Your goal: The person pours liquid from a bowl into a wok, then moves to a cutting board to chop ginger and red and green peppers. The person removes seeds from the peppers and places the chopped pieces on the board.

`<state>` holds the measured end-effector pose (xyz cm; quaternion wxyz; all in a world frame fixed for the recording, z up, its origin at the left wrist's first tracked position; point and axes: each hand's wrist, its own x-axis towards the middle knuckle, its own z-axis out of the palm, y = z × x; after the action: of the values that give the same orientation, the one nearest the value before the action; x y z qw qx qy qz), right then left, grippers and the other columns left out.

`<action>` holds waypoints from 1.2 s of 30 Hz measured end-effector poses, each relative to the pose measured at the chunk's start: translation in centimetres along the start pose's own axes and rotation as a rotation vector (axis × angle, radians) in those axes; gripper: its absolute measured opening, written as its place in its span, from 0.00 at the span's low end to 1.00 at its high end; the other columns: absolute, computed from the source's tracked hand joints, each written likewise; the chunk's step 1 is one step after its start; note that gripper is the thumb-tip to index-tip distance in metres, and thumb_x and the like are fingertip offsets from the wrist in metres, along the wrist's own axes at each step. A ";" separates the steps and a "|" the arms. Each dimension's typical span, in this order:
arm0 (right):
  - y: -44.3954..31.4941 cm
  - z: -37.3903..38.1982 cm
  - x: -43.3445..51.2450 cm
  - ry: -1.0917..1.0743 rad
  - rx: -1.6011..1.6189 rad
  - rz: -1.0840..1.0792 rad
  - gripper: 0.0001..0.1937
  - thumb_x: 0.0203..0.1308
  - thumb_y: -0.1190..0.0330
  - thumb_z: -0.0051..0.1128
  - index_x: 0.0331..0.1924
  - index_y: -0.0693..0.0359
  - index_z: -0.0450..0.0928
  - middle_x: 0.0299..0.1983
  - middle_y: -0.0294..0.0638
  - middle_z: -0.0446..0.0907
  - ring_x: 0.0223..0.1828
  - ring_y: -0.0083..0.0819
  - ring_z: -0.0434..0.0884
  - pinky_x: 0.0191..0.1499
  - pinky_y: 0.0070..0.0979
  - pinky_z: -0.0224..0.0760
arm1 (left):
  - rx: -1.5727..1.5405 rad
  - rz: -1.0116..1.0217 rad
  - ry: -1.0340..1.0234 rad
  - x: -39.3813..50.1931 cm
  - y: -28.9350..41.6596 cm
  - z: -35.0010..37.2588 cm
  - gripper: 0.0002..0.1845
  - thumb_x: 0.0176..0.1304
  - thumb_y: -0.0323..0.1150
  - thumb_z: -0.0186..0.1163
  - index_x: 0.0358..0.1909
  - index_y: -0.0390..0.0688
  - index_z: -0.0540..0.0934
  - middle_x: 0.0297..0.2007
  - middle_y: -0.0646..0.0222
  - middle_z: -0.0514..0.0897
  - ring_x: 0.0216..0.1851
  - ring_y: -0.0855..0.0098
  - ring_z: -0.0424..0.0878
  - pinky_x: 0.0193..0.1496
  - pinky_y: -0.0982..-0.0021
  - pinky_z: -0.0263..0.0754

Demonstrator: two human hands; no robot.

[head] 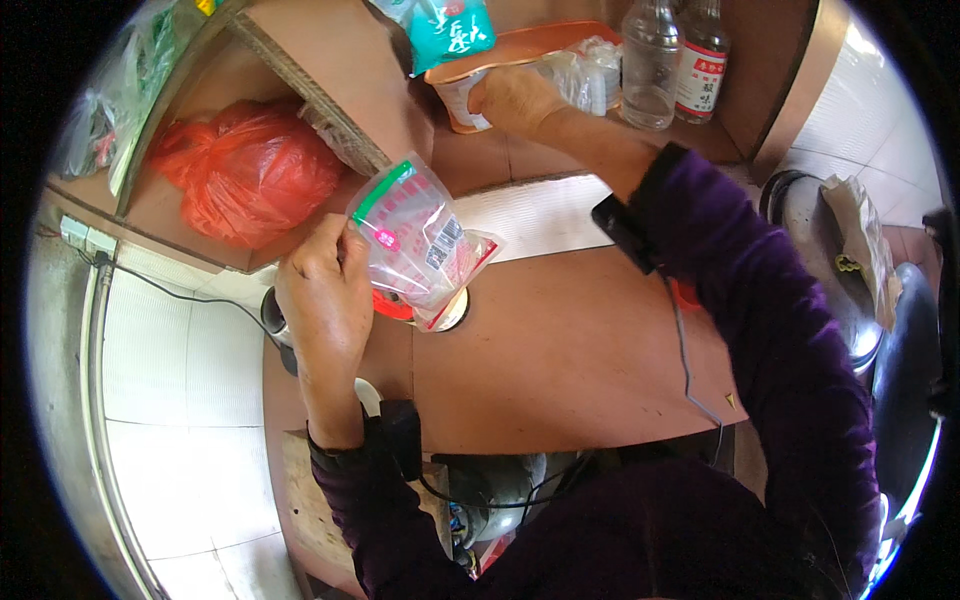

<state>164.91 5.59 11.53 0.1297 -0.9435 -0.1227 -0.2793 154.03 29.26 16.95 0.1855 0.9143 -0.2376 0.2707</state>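
Observation:
My left hand [326,292] pinches the top edge of a clear plastic zip bag [420,240]. The bag has a green strip along its top, pink print and a printed code, and some contents at its bottom. Up on the shelf, my right hand [517,97] is at the front of an orange plastic basket [517,37], its fingers bent. Whether it grips the basket or something there is hidden. Clear plastic packaging [592,71] sits in the basket beside that hand. Behind the zip bag, a red object [391,304] shows in part on the brown countertop [570,352].
Two glass bottles, one plain [651,75] and one labelled [702,79], stand right of the basket. A teal packet [451,34] is at its left. A red plastic bag [247,172] fills the left compartment. A grey cable [684,360] hangs from my right wrist device [624,234].

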 end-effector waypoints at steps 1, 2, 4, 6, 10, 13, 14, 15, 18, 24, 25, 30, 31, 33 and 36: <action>-0.3 1.2 0.5 0.041 0.028 0.010 0.09 0.49 0.69 0.45 0.27 0.55 0.81 0.27 0.43 0.79 0.28 0.37 0.78 0.34 0.30 0.72 | 0.000 0.003 0.009 -0.3 -0.2 0.0 0.05 0.52 0.25 0.51 0.21 0.35 0.70 0.18 0.51 0.72 0.21 0.51 0.71 0.23 0.63 0.64; -0.3 2.1 0.8 0.025 0.037 0.081 0.10 0.50 0.69 0.44 0.27 0.55 0.81 0.26 0.42 0.79 0.26 0.36 0.78 0.31 0.29 0.72 | -0.021 0.021 0.027 -0.5 -0.4 0.1 0.05 0.52 0.25 0.51 0.21 0.34 0.70 0.18 0.51 0.72 0.20 0.52 0.71 0.23 0.63 0.65; -0.2 3.5 1.0 0.024 0.549 0.274 0.08 0.48 0.68 0.48 0.28 0.58 0.80 0.28 0.45 0.79 0.29 0.35 0.79 0.32 0.30 0.71 | -0.009 -0.004 0.038 -0.6 -0.6 0.2 0.04 0.51 0.24 0.51 0.21 0.34 0.70 0.18 0.51 0.72 0.20 0.53 0.72 0.23 0.63 0.64; -0.1 4.1 1.3 -0.021 0.989 0.403 0.08 0.50 0.70 0.45 0.26 0.59 0.79 0.27 0.44 0.78 0.26 0.32 0.76 0.26 0.28 0.66 | -0.042 -0.036 0.047 -0.5 -0.6 0.3 0.04 0.50 0.23 0.52 0.20 0.34 0.70 0.17 0.51 0.72 0.20 0.53 0.71 0.23 0.63 0.64; -0.7 3.8 0.9 0.070 1.521 0.511 0.13 0.54 0.74 0.35 0.24 0.59 0.76 0.20 0.41 0.75 0.15 0.24 0.68 0.13 0.19 0.52 | 0.012 -0.039 0.046 0.2 0.3 -0.1 0.06 0.50 0.25 0.51 0.19 0.34 0.70 0.17 0.51 0.72 0.21 0.52 0.71 0.23 0.63 0.64; -2.1 3.2 -1.0 0.293 1.494 0.463 0.12 0.56 0.73 0.33 0.29 0.60 0.73 0.18 0.41 0.73 0.14 0.23 0.65 0.14 0.17 0.49 | 0.029 -0.080 0.060 1.6 1.4 -0.4 0.07 0.50 0.28 0.50 0.19 0.35 0.70 0.18 0.50 0.72 0.22 0.50 0.72 0.24 0.60 0.65; -2.4 2.9 -1.6 0.349 1.462 0.497 0.11 0.57 0.73 0.32 0.32 0.61 0.72 0.17 0.41 0.72 0.14 0.22 0.65 0.14 0.16 0.48 | 0.041 -0.082 0.072 2.3 1.8 -0.4 0.08 0.50 0.29 0.50 0.19 0.35 0.70 0.19 0.50 0.72 0.23 0.49 0.72 0.25 0.60 0.65; -2.4 2.5 -2.3 0.339 1.463 0.473 0.10 0.57 0.73 0.34 0.30 0.63 0.72 0.19 0.41 0.72 0.14 0.24 0.66 0.15 0.19 0.52 | 0.052 -0.085 0.084 3.0 2.3 -0.4 0.08 0.50 0.30 0.50 0.19 0.36 0.71 0.19 0.50 0.73 0.23 0.49 0.72 0.26 0.59 0.65; -2.9 1.4 -4.5 0.312 1.573 0.553 0.11 0.58 0.71 0.37 0.25 0.67 0.70 0.22 0.42 0.70 0.15 0.28 0.67 0.18 0.24 0.59 | 0.200 -0.068 0.103 5.3 3.5 -0.2 0.11 0.51 0.33 0.49 0.22 0.36 0.74 0.22 0.50 0.75 0.27 0.50 0.74 0.31 0.57 0.68; -2.9 -0.2 -5.4 0.304 1.445 0.576 0.10 0.58 0.72 0.35 0.28 0.67 0.69 0.18 0.40 0.67 0.14 0.28 0.66 0.18 0.25 0.59 | 0.492 -0.157 0.064 8.8 5.0 1.3 0.15 0.55 0.38 0.49 0.33 0.35 0.76 0.31 0.53 0.79 0.35 0.53 0.77 0.38 0.58 0.72; -2.8 -0.4 -5.6 0.281 1.483 0.563 0.10 0.58 0.73 0.32 0.30 0.65 0.69 0.17 0.39 0.68 0.13 0.24 0.64 0.16 0.21 0.55 | 0.520 -0.177 0.057 9.0 5.0 1.6 0.16 0.55 0.39 0.49 0.35 0.35 0.75 0.33 0.53 0.79 0.37 0.54 0.78 0.39 0.58 0.72; -2.2 -1.3 -7.4 0.221 1.581 0.624 0.13 0.57 0.77 0.27 0.34 0.63 0.70 0.14 0.38 0.69 0.11 0.17 0.60 0.12 0.13 0.46 | 0.526 -0.190 0.038 9.8 4.0 1.9 0.18 0.55 0.41 0.49 0.38 0.36 0.74 0.33 0.51 0.79 0.38 0.54 0.77 0.40 0.57 0.72; -2.1 -1.3 -7.5 0.232 1.502 0.586 0.11 0.56 0.77 0.30 0.32 0.65 0.70 0.14 0.39 0.68 0.11 0.20 0.62 0.13 0.16 0.50 | 0.531 -0.173 0.044 9.9 3.8 1.5 0.18 0.55 0.41 0.49 0.38 0.36 0.74 0.33 0.51 0.79 0.38 0.54 0.77 0.40 0.57 0.72; -2.0 -1.4 -7.3 0.259 1.349 0.507 0.08 0.56 0.77 0.35 0.27 0.67 0.69 0.14 0.40 0.67 0.12 0.27 0.65 0.16 0.23 0.56 | 0.524 -0.182 0.124 10.1 3.3 0.4 0.17 0.54 0.41 0.50 0.34 0.36 0.76 0.33 0.50 0.78 0.37 0.53 0.77 0.40 0.58 0.71; -2.5 -1.2 -6.7 0.266 1.464 0.578 0.08 0.55 0.77 0.36 0.27 0.67 0.70 0.14 0.39 0.67 0.12 0.27 0.66 0.15 0.23 0.55 | 0.562 -0.169 0.130 10.7 3.4 -0.1 0.15 0.53 0.40 0.50 0.36 0.39 0.76 0.34 0.52 0.79 0.39 0.53 0.77 0.41 0.57 0.71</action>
<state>158.12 6.45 9.20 0.7973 -0.5718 -0.0091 -0.1932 160.06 22.96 24.00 -0.0383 0.9271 -0.0639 0.3673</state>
